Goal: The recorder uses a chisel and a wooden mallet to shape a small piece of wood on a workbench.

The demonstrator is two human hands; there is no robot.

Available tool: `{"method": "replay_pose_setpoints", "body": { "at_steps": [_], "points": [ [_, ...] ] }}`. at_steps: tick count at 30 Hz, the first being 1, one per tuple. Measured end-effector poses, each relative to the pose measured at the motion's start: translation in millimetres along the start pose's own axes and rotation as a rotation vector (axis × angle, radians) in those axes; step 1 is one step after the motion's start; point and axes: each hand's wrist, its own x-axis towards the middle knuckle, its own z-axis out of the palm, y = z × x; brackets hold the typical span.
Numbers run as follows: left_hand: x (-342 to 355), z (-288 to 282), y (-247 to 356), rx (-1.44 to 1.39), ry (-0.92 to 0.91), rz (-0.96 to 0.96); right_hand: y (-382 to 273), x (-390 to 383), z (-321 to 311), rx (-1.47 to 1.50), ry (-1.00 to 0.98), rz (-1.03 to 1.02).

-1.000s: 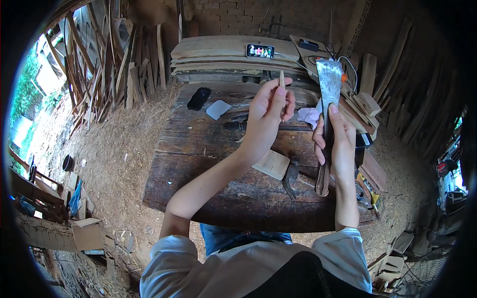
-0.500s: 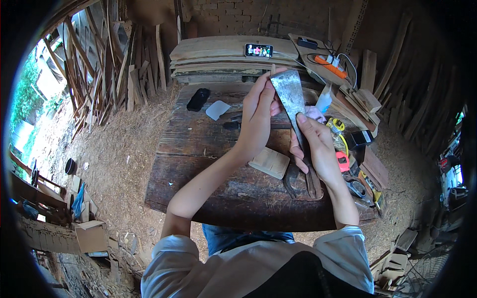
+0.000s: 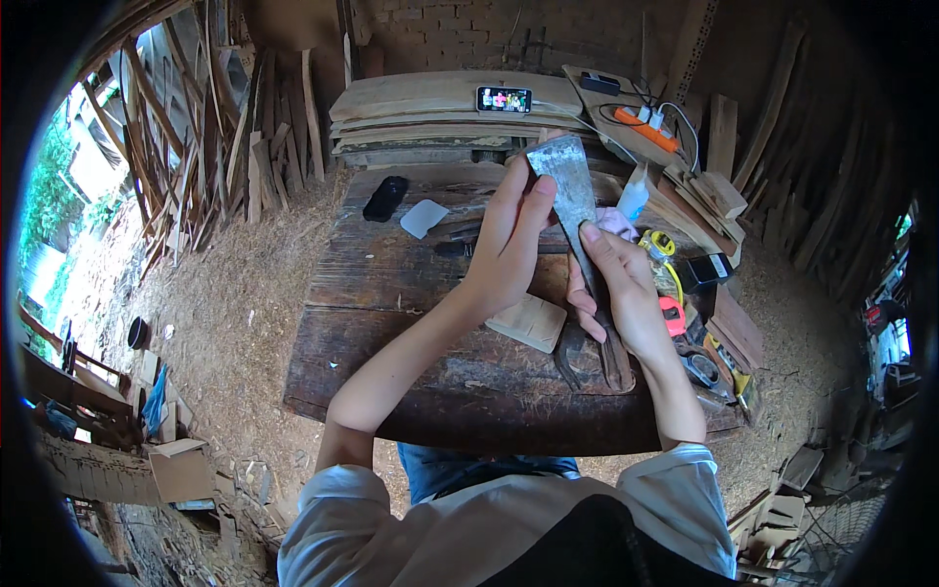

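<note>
Remotely, I catalogued one broad-bladed metal tool (image 3: pixel 570 186), held slantwise at the centre of the frame: wide end up, dark handle pointing toward the lower edge.

Right hand (image 3: pixel 626 289): one, clamped around the tool's narrow neck, thumb along the upper side. Left hand (image 3: pixel 509 235): one, set against the blade's left edge, thumb forward, most fingers hidden behind the metal. I could not tell whether it was closed on the blade or on something behind it. The hands stood close, with the blade between them.

Handling note, my judgement: the right grip on the neck called for firmness, since the wide end looked the heavier; the left did best pressing lightly on the flat, fingertips clear of the far edge, whose sharpness I could not read.

Tabletop (image 3: pixel 362 323), below: one pale wooden block (image 3: pixel 529 323), lower centre; one curved dark metal piece (image 3: pixel 567 362), just beside it. One black object (image 3: pixel 386 199) and one whitish flat piece (image 3: pixel 424 218), upper left of the tabletop. Right of centre: one lilac cloth (image 3: pixel 614 223), one yellow tape measure (image 3: pixel 658 244), one black box (image 3: pixel 708 268).

Top centre: one lit phone (image 3: pixel 504 99) on stacked planks (image 3: pixel 411 98).
</note>
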Motion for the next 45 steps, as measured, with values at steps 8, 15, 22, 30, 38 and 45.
{"method": "replay_pose_setpoints", "body": {
  "at_steps": [8,15,22,30,38,45],
  "points": [
    [5.7,-6.9,-15.6,0.043,-0.048,0.078,1.9,0.1,-1.7,0.025,-0.025,0.004],
    [3.1,-2.8,-12.5,0.277,-0.026,0.114,2.3,-0.6,-0.3,0.000,0.025,-0.002],
    [3.7,0.1,-26.3,0.267,0.047,0.259,7.6,1.2,3.6,-0.033,0.042,-0.066],
    [-7.1,5.7,-18.9,0.285,0.003,0.117,3.9,0.9,4.0,-0.006,0.088,-0.099],
    [0.6,-5.5,-10.5,0.029,-0.046,0.089,-4.7,-4.5,2.5,-0.013,0.018,-0.040],
    [5.9,-4.7,-4.0,-0.063,-0.042,0.119,-4.6,-7.1,0.9,0.011,-0.010,-0.023]
  ]
}}
